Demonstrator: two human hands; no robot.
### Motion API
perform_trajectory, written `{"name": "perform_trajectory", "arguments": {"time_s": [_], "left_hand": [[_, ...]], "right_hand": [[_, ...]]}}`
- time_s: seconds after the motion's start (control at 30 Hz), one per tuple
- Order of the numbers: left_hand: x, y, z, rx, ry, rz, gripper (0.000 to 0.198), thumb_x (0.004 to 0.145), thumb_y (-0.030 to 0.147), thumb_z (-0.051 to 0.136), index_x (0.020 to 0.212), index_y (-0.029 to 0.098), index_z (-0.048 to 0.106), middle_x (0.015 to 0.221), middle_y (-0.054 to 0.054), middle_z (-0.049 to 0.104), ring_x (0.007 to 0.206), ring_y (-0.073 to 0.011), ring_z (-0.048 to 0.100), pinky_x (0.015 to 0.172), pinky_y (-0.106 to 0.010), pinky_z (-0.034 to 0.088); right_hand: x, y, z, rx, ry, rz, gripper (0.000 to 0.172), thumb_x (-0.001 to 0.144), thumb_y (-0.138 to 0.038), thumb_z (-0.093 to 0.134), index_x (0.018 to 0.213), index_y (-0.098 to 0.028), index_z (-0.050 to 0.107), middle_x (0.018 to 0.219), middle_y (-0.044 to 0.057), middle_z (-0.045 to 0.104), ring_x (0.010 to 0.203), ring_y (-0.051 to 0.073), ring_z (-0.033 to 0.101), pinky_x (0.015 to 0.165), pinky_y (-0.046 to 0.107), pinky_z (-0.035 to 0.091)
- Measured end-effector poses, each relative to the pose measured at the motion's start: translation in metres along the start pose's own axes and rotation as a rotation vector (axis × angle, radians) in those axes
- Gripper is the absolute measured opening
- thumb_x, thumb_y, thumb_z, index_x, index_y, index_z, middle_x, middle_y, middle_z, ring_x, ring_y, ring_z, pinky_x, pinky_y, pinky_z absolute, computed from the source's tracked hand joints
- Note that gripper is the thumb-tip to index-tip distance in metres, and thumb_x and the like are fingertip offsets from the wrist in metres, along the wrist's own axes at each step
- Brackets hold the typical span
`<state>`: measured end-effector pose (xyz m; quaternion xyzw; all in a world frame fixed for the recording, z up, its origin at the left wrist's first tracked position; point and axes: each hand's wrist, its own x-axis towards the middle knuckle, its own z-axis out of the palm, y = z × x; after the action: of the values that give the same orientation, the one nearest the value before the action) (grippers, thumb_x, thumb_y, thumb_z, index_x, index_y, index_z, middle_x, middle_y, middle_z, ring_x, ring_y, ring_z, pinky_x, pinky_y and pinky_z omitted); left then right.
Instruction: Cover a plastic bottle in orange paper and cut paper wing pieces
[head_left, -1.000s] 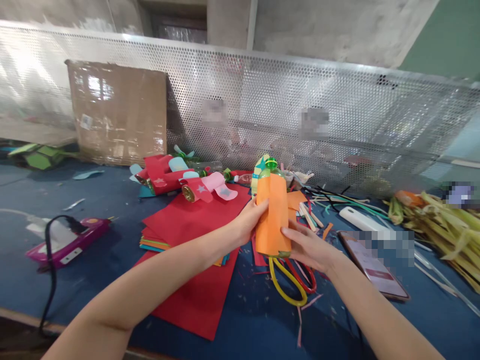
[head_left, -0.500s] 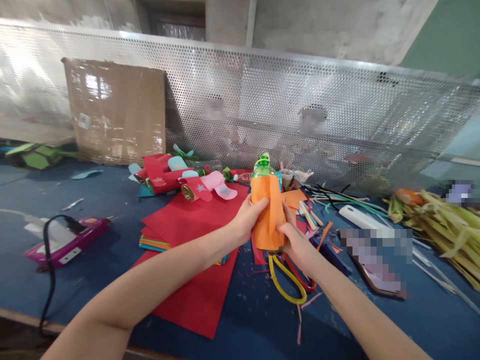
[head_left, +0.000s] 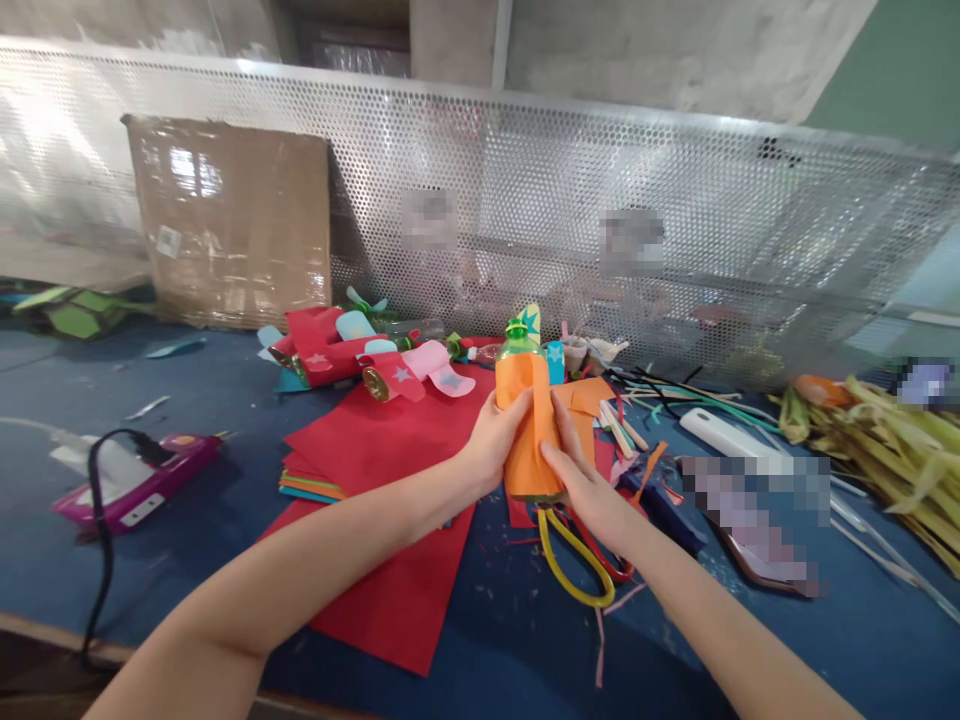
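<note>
Between my hands is a green plastic bottle (head_left: 519, 343) with orange paper (head_left: 526, 465) wrapped round its body. It is held upright, neck up, above the table. My left hand (head_left: 493, 437) grips the wrapped bottle from the left, thumb pressed on the paper. My right hand (head_left: 586, 480) closes on the right side, its thumb lying near the paper's overlapping edge. The fingers behind the bottle are hidden. Just below lie yellow-handled scissors (head_left: 574, 570), their blades out of sight. Red paper sheets (head_left: 405, 590) lie beside and beneath my left forearm.
Red-wrapped bottles (head_left: 322, 350) with paper cutouts lie at the back. To the right are a phone (head_left: 739, 530), a white tool (head_left: 724, 437) and dried husks (head_left: 885, 450). A purple power strip (head_left: 142, 490) sits left; a cardboard sheet (head_left: 232, 220) leans on the perforated metal screen (head_left: 540, 200).
The wrapped bottle has shifted slightly left in my hands. More of the yellow and blue star cutouts behind it shows. Both hands keep their hold.
</note>
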<state>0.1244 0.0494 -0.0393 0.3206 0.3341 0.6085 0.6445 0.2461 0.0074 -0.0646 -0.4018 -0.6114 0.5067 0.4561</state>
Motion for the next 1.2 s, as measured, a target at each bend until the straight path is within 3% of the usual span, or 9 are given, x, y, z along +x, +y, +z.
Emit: {"name": "perform_trajectory", "arguments": {"time_s": [0.17,0.37,0.53,0.77,1.0,1.2], "left_hand": [[0.001,-0.002,0.0,-0.003,0.007,0.015,0.012,0.079,0.026,0.068,0.086,0.018,0.063,0.082,-0.004,0.072,0.073,-0.017,0.068,0.069,-0.026,0.055],[0.0,-0.005,0.0,-0.003,0.007,0.028,0.033,0.084,0.049,0.059,0.095,0.018,0.063,0.093,-0.009,0.073,0.085,-0.0227,0.07,0.072,-0.03,0.056],[-0.002,-0.005,0.0,0.008,0.015,0.068,0.025,0.084,0.04,0.063,0.098,0.02,0.061,0.098,-0.007,0.073,0.094,-0.0228,0.069,0.081,-0.03,0.055],[-0.008,0.002,0.005,0.011,-0.05,0.097,0.028,0.076,0.03,0.073,0.099,0.021,0.06,0.105,-0.005,0.071,0.101,-0.0227,0.067,0.086,-0.03,0.054],[-0.004,0.003,0.003,0.02,-0.003,0.075,0.03,0.08,0.04,0.068,0.097,0.017,0.06,0.098,-0.008,0.071,0.093,-0.0233,0.069,0.082,-0.032,0.055],[-0.004,0.0,0.001,0.023,0.007,0.093,0.025,0.079,0.033,0.069,0.097,0.018,0.058,0.094,-0.006,0.072,0.087,-0.0213,0.07,0.078,-0.03,0.055]], "right_hand": [[0.002,-0.002,0.0,-0.036,-0.027,-0.018,0.086,0.089,-0.052,0.053,0.151,-0.038,-0.005,0.16,-0.008,0.004,0.145,0.016,0.014,0.119,0.037,0.014],[0.0,-0.001,0.003,-0.069,0.002,-0.072,0.086,0.088,-0.05,0.055,0.151,-0.038,-0.002,0.161,-0.006,0.002,0.146,0.015,0.004,0.119,0.039,0.014],[-0.004,-0.005,0.009,-0.209,0.08,-0.118,0.083,0.09,-0.054,0.048,0.151,-0.036,-0.004,0.16,-0.007,-0.007,0.145,0.013,-0.009,0.117,0.038,-0.008],[-0.001,-0.006,0.008,-0.097,0.094,-0.132,0.083,0.09,-0.055,0.047,0.151,-0.037,-0.006,0.161,-0.006,0.001,0.146,0.013,-0.006,0.119,0.038,0.003],[-0.002,-0.008,0.011,-0.146,0.089,-0.103,0.087,0.086,-0.059,0.051,0.151,-0.037,-0.004,0.16,-0.008,-0.006,0.145,0.014,-0.011,0.117,0.04,-0.007],[-0.003,-0.006,0.014,-0.143,0.075,-0.092,0.089,0.085,-0.062,0.05,0.151,-0.035,-0.005,0.16,-0.005,-0.007,0.145,0.014,-0.01,0.116,0.039,-0.008]]}}
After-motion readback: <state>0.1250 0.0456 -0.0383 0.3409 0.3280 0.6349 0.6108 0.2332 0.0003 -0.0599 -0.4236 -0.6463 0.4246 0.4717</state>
